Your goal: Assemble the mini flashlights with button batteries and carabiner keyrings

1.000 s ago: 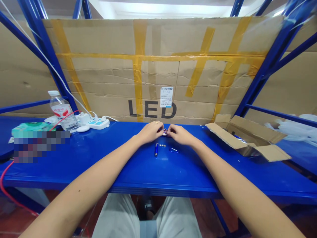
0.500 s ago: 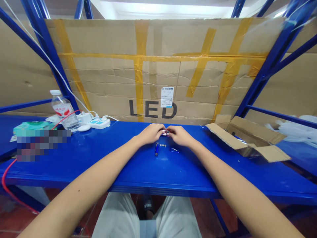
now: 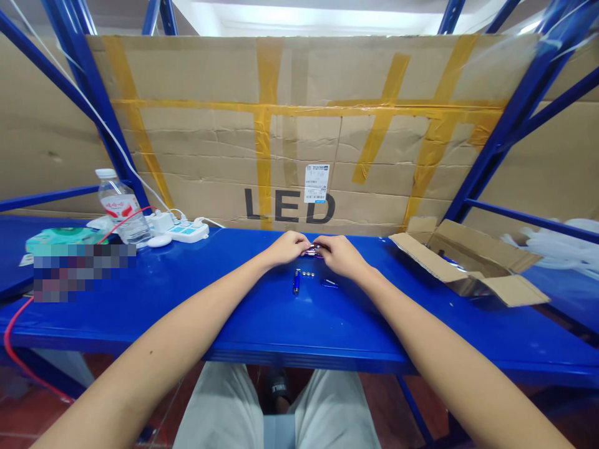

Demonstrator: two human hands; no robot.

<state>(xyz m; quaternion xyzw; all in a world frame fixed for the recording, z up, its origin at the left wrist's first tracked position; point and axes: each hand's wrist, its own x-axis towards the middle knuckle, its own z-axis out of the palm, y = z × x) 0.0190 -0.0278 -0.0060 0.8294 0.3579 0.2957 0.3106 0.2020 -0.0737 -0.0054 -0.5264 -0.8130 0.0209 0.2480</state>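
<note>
At the far middle of the blue table my left hand (image 3: 289,248) and my right hand (image 3: 340,254) face each other, fingers closed in a pinch. Between the fingertips are small shiny metal parts (image 3: 311,253), silver with a reddish-purple tint; their exact kind is too small to make out and partly hidden. Just nearer to me stands or lies a small blue metal tube (image 3: 296,282), like a mini flashlight body. Beside its top is a short row of silver button cells (image 3: 307,274). A blue carabiner-like clip (image 3: 329,283) lies below my right hand.
An open cardboard box (image 3: 468,255) sits at the right. On the left are a water bottle (image 3: 122,209), a white power strip (image 3: 187,232) with cables and a green packet (image 3: 63,240). A large cardboard panel (image 3: 210,156) stands behind the table (image 3: 224,312), between blue rack posts.
My left hand has lifted and shifted slightly away from me, and more of the shiny parts shows between my fingers. The tube, button cells and clip stay in place.
</note>
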